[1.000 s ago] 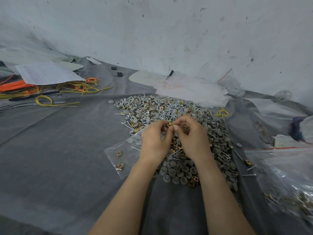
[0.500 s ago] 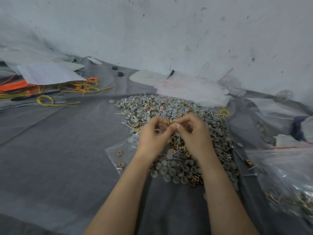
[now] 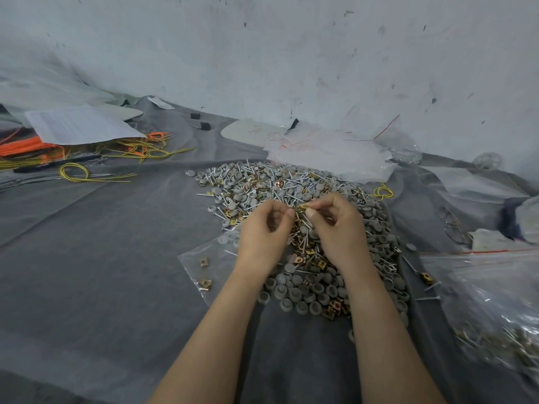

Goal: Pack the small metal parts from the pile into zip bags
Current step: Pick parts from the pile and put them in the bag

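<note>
Fingertips (image 3: 309,212) of the right hand (image 3: 338,228) pinch a square brass clip (image 3: 304,206) above the pile (image 3: 291,185) of steel screws and grey caps; the left hand (image 3: 262,234) curls beside it, grip unclear. Down-left, under the left wrist, lies the clear, flat zip bag (image 3: 217,252).

Both hands hover over the pile (image 3: 262,185) of screws, grey caps and brass clips on the grey cloth (image 3: 102,258). The right hand (image 3: 338,228) pinches a small brass clip (image 3: 304,206) between thumb and forefinger; the left hand (image 3: 264,237) is curled just beside it – whether it touches the clip is unclear. Under the left wrist lies a clear zip bag (image 3: 192,258) with two brass clips inside. A larger bag (image 3: 495,301) of parts sits at the right edge – yellow wire (image 3: 75,173) and a paper sheet (image 3: 78,126) lie far left
</note>
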{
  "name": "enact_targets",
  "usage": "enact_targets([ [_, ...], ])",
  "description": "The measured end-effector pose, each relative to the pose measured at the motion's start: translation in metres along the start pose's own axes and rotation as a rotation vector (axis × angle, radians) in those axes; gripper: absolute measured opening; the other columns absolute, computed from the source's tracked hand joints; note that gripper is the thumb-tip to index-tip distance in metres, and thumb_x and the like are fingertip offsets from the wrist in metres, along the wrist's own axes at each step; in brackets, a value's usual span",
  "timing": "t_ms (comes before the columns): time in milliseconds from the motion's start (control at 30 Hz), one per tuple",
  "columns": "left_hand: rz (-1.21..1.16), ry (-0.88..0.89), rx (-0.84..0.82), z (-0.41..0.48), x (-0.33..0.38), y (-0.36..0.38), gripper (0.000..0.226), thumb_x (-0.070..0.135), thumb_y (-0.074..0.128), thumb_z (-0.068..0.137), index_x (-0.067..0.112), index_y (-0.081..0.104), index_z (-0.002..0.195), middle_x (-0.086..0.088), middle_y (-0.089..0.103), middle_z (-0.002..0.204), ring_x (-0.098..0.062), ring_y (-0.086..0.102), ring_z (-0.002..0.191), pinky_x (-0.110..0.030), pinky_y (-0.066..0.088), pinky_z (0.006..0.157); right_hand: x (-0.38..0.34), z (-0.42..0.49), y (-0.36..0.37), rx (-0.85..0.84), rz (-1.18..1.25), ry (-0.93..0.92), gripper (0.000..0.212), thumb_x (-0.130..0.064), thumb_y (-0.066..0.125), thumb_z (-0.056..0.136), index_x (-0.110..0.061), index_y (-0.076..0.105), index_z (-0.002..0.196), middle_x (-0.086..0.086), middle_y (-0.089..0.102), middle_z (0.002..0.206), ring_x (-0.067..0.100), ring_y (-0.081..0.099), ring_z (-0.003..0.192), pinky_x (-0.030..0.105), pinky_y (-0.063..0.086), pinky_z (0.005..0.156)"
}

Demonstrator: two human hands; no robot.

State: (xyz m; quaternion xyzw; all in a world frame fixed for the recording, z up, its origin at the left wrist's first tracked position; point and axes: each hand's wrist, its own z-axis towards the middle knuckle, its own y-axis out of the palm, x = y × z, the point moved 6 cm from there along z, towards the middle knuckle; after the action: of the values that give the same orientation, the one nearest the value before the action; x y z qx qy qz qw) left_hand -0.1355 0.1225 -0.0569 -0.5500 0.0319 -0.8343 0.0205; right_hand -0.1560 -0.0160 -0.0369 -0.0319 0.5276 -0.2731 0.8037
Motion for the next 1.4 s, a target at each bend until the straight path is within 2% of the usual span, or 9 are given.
enact_targets([
  [100,0.076,-0.018,0.078,0.002,-0.004,-0.007,0.015,0.013,0.058,0.093,0.023,0.058,0.081,0.005,0.059,0.073,-0.006,0.053,0.067,-0.014,0.042,0.061,0.005,0.000,-0.004,0.072,-0.050,0.032,0.019,-0.009,0.064,0.088,-0.025,0.057,0.081,-0.008,0.063,0.087,0.013,0.063,0.086,0.043,0.056,0.080],
  [300,0.061,-0.073,0.174,0.004,-0.011,-0.013,0.007,0.012,0.056,0.093,0.014,0.061,0.088,0.007,0.057,0.073,-0.003,0.050,0.066,-0.008,0.040,0.058,0.012,-0.001,0.002,0.007,-0.442,0.040,0.011,-0.010,0.059,0.092,-0.012,0.066,0.100,0.001,0.063,0.097,0.014,0.058,0.086,0.025,0.047,0.081],
  [467,0.144,-0.027,0.141,0.002,-0.008,-0.009,0.008,0.012,0.055,0.093,0.017,0.059,0.087,0.010,0.057,0.072,-0.003,0.052,0.066,-0.012,0.040,0.058,0.014,-0.007,0.008,-0.373,-0.547,0.182,0.021,-0.036,0.072,0.082,-0.021,0.068,0.095,-0.010,0.059,0.089,0.012,0.058,0.086,0.024,0.043,0.075],
  [600,0.176,0.016,0.097,-0.002,-0.004,-0.003,0.013,0.012,0.055,0.093,0.024,0.056,0.086,0.011,0.059,0.076,-0.002,0.053,0.067,-0.013,0.041,0.058,0.014,-0.017,0.020,-0.594,-0.689,0.214,0.019,-0.031,0.072,0.082,-0.016,0.067,0.091,-0.001,0.066,0.093,0.018,0.061,0.092,0.031,0.050,0.080],
  [733,0.215,0.061,0.039,-0.002,-0.002,0.003,0.012,0.012,0.056,0.092,0.022,0.061,0.098,0.006,0.062,0.086,-0.004,0.056,0.075,-0.018,0.046,0.068,0.009,-0.006,0.009,-0.334,-0.526,0.145,0.003,-0.021,0.067,0.087,-0.021,0.068,0.090,-0.006,0.064,0.090,0.013,0.061,0.090,0.024,0.045,0.077],
  [833,0.261,0.077,-0.096,-0.004,-0.002,0.013,0.025,0.012,0.057,0.093,0.015,0.063,0.117,0.002,0.061,0.100,-0.009,0.058,0.087,-0.021,0.048,0.080,0.010,0.001,-0.002,-0.157,-0.157,0.169,0.008,-0.020,0.068,0.087,-0.025,0.065,0.081,-0.008,0.067,0.083,0.008,0.062,0.081,0.020,0.045,0.071],
  [1033,0.148,0.004,-0.152,-0.005,-0.005,0.016,0.009,0.011,0.062,0.091,0.018,0.065,0.094,0.011,0.059,0.073,0.003,0.052,0.064,-0.010,0.042,0.062,0.023,0.000,0.002,-0.163,0.224,0.318,0.011,-0.015,0.067,0.086,-0.021,0.068,0.077,-0.007,0.071,0.072,0.004,0.061,0.067,0.023,0.043,0.065],
  [1300,0.239,0.048,-0.075,-0.004,-0.005,0.013,0.007,0.022,0.061,0.092,0.021,0.065,0.086,0.006,0.062,0.068,-0.004,0.052,0.059,-0.019,0.041,0.054,0.021,-0.004,0.008,-0.243,0.465,0.405,0.010,-0.005,0.064,0.087,-0.013,0.070,0.087,-0.001,0.068,0.077,0.007,0.062,0.071,0.018,0.052,0.065],
  [1400,0.280,0.056,-0.010,-0.004,-0.004,0.008,0.010,0.019,0.061,0.091,0.026,0.060,0.084,0.010,0.060,0.068,0.000,0.055,0.062,-0.017,0.043,0.057,0.020,-0.002,0.007,-0.200,0.319,0.351,0.015,-0.003,0.066,0.086,-0.017,0.066,0.091,-0.001,0.069,0.083,0.010,0.064,0.077,0.022,0.051,0.072],
])
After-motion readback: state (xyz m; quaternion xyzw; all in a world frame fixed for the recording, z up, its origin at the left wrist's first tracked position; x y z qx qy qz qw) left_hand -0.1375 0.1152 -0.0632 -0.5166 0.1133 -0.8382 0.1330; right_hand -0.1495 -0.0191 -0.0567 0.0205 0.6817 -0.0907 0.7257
